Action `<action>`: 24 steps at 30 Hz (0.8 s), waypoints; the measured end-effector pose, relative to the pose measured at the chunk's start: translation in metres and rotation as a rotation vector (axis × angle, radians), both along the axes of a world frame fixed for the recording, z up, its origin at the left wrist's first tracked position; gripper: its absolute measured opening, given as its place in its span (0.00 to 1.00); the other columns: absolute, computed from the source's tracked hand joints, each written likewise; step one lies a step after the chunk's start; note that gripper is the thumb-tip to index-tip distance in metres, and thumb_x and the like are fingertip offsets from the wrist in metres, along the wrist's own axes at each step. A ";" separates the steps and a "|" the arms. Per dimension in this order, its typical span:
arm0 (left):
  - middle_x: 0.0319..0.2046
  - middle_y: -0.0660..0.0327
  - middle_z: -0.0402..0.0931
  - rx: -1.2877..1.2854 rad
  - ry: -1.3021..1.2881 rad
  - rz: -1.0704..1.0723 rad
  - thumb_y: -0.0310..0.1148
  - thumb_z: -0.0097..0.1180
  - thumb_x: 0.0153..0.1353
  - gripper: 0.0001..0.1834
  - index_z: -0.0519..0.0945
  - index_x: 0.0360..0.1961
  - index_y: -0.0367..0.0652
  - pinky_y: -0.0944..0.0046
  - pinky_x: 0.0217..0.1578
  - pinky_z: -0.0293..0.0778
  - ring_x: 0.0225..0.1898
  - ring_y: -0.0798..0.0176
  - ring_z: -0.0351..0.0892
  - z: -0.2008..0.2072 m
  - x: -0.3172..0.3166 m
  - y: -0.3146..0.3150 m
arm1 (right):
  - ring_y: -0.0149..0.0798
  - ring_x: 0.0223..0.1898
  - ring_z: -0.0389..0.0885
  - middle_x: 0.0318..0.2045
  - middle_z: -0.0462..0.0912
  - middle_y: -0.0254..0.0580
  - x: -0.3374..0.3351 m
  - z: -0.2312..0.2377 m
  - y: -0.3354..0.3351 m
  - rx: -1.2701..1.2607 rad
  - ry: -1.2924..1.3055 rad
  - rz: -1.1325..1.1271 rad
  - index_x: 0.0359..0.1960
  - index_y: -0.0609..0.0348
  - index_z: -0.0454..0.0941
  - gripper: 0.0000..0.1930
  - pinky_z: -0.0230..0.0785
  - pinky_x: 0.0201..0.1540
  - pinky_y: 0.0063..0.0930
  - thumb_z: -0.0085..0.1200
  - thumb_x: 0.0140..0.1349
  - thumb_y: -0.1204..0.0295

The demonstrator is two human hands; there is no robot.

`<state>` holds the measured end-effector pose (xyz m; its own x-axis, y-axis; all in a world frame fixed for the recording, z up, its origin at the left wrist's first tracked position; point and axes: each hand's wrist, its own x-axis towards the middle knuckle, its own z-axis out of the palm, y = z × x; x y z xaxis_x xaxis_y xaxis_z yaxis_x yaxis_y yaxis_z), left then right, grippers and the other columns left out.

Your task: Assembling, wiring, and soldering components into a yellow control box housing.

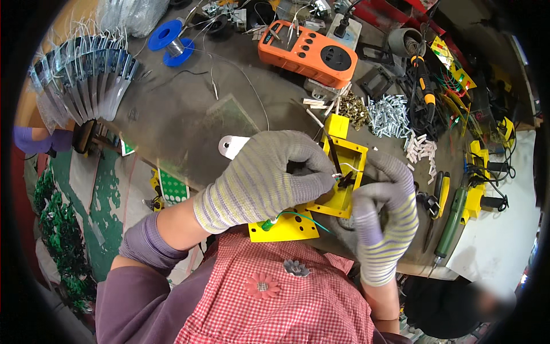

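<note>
On the cluttered workbench (172,109), an orange meter (310,54) and loose screws (387,116) lie beyond the yellow box (338,202), where the left hand (269,172) pinches a wire end (337,176), the right hand (389,200) curls alongside (its grip I cannot tell), and this apparent wiring step calls for steering past the dark lead (334,156) inside.

Box (346,150) between hands (263,169) | wires (334,157) apparently inside | spool (179,50) left of meter (312,54)
</note>
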<state>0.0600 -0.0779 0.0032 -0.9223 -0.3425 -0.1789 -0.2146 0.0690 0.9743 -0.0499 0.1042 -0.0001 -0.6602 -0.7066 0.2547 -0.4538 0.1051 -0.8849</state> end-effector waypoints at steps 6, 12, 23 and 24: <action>0.30 0.64 0.81 0.014 0.082 0.121 0.31 0.67 0.54 0.07 0.85 0.31 0.39 0.72 0.34 0.74 0.31 0.74 0.79 -0.006 0.002 0.010 | 0.56 0.55 0.74 0.53 0.78 0.50 0.014 0.000 -0.015 0.184 0.490 0.051 0.31 0.54 0.80 0.12 0.67 0.57 0.43 0.69 0.45 0.76; 0.28 0.64 0.81 0.115 -0.049 0.033 0.32 0.67 0.54 0.09 0.85 0.33 0.38 0.73 0.31 0.74 0.29 0.75 0.79 0.000 -0.003 0.001 | 0.46 0.40 0.80 0.38 0.83 0.43 -0.009 0.005 -0.011 0.055 0.251 -0.001 0.34 0.56 0.81 0.11 0.72 0.46 0.39 0.67 0.47 0.79; 0.27 0.61 0.84 -0.031 -0.054 -0.076 0.39 0.64 0.57 0.14 0.86 0.36 0.38 0.70 0.37 0.77 0.32 0.70 0.82 0.000 -0.003 -0.008 | 0.39 0.29 0.79 0.31 0.82 0.36 -0.022 0.028 -0.016 0.254 0.488 0.081 0.32 0.54 0.82 0.10 0.72 0.35 0.31 0.69 0.48 0.76; 0.27 0.61 0.84 -0.031 -0.055 -0.071 0.39 0.64 0.57 0.14 0.86 0.36 0.38 0.70 0.37 0.77 0.32 0.70 0.82 0.001 -0.003 -0.008 | 0.35 0.24 0.76 0.27 0.79 0.34 -0.011 0.030 -0.011 0.286 0.320 0.021 0.30 0.53 0.82 0.09 0.69 0.30 0.27 0.70 0.50 0.75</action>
<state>0.0568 -0.0855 0.0045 -0.9334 -0.2828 -0.2207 -0.2616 0.1156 0.9582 -0.0605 0.0927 0.0302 -0.5642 -0.7912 0.2359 -0.7054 0.3134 -0.6358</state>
